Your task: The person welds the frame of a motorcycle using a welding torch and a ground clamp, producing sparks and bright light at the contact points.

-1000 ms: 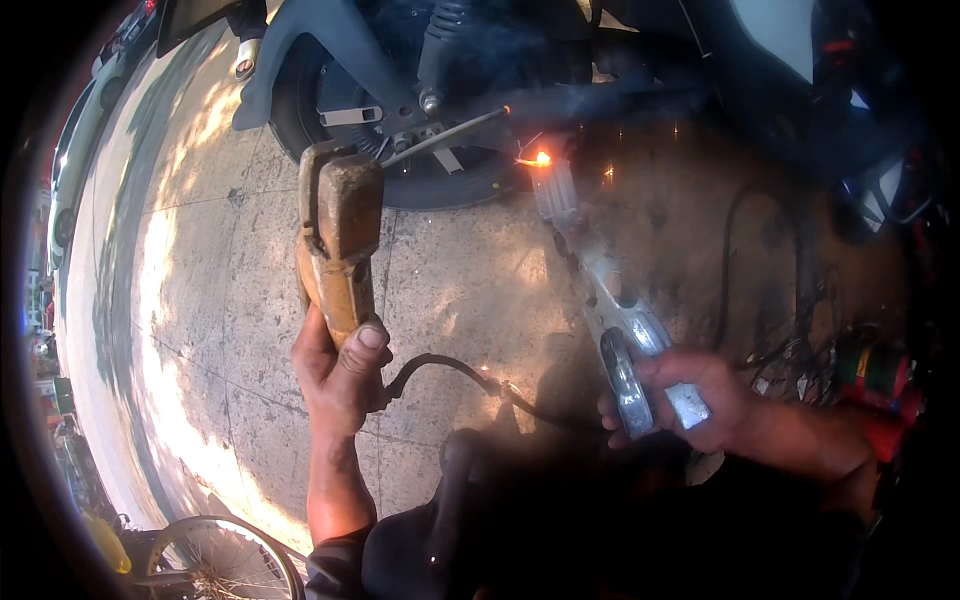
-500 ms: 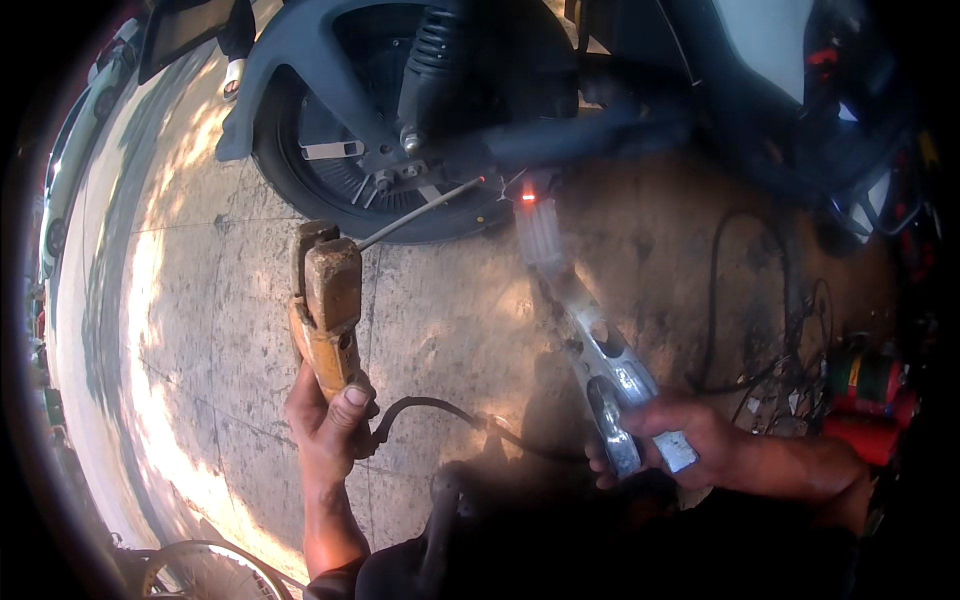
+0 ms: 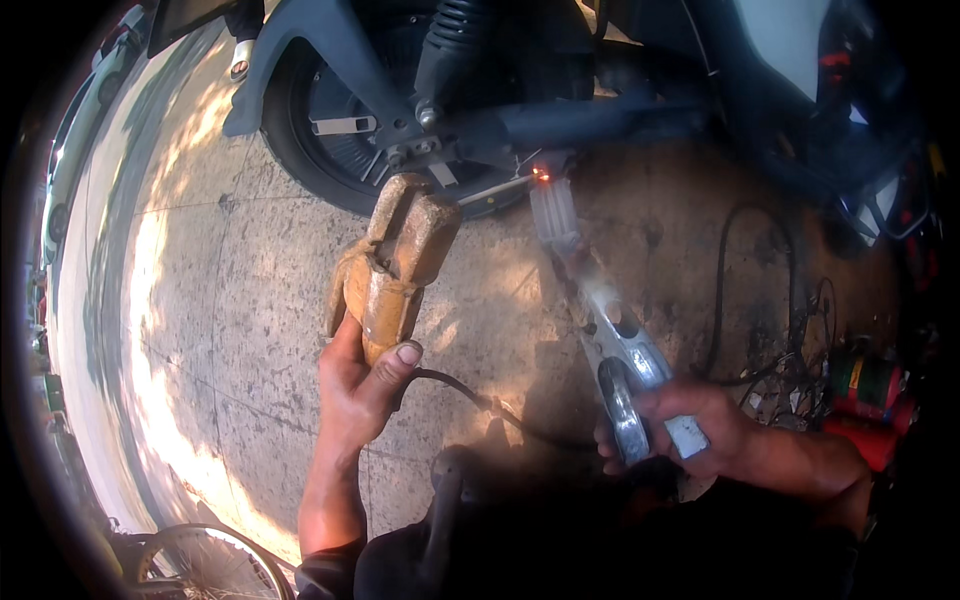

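Observation:
My left hand (image 3: 365, 385) is wrapped around a worn, yellowish-brown welding electrode holder (image 3: 390, 275). A thin welding rod (image 3: 495, 189) juts from its head, pointing right. The rod's far end meets a small orange-red glow at the tip of a silver clamp-like metal tool (image 3: 625, 340). That tool has two arms with oval holes and a ridged far end. My right hand (image 3: 690, 425) grips its near end, fingers around both arms. Exactly what lies at the glowing spot is too small to make out.
Just beyond the glow stands a motorbike with a black rear wheel (image 3: 300, 150), shock absorber (image 3: 450, 50) and dark swingarm (image 3: 570, 125). A black cable (image 3: 500, 410) crosses the concrete floor (image 3: 260, 300). Red equipment (image 3: 860, 435) sits at right, a spoked wheel (image 3: 215, 560) at lower left.
My left hand has moved right and up with the electrode holder, bringing the rod's end to the glowing spot. My right hand and the silver tool have shifted slightly right and up.

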Action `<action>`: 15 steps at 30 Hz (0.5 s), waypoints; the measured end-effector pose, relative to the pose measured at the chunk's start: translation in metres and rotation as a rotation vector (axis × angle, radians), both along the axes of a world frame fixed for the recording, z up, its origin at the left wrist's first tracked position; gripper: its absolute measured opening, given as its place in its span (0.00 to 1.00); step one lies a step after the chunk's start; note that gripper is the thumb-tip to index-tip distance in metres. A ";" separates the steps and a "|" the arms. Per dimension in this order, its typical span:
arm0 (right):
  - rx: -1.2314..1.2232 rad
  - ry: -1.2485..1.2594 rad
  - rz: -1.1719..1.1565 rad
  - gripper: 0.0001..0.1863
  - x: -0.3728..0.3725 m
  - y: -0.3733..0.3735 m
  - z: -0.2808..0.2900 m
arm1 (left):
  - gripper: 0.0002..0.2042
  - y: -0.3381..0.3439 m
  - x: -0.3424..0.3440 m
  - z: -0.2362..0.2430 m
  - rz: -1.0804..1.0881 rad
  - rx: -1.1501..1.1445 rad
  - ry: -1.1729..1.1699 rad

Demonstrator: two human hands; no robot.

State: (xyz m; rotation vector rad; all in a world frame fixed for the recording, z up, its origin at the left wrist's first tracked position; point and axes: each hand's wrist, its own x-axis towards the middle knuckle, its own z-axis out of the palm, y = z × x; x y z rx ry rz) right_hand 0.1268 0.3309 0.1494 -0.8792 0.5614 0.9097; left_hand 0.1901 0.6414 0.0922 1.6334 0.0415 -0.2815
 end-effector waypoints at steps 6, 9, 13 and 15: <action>0.003 0.006 0.055 0.22 0.000 -0.005 -0.003 | 0.30 -0.001 -0.001 -0.006 -0.007 0.029 -0.024; 0.031 -0.009 0.050 0.22 -0.001 -0.006 -0.003 | 0.29 -0.001 0.001 -0.004 -0.009 0.057 -0.021; 0.013 0.008 0.037 0.23 0.000 -0.004 -0.003 | 0.29 -0.001 0.001 -0.004 -0.013 0.072 -0.013; 0.011 0.010 0.035 0.24 0.000 -0.004 -0.003 | 0.29 -0.002 0.002 -0.004 -0.014 0.059 -0.019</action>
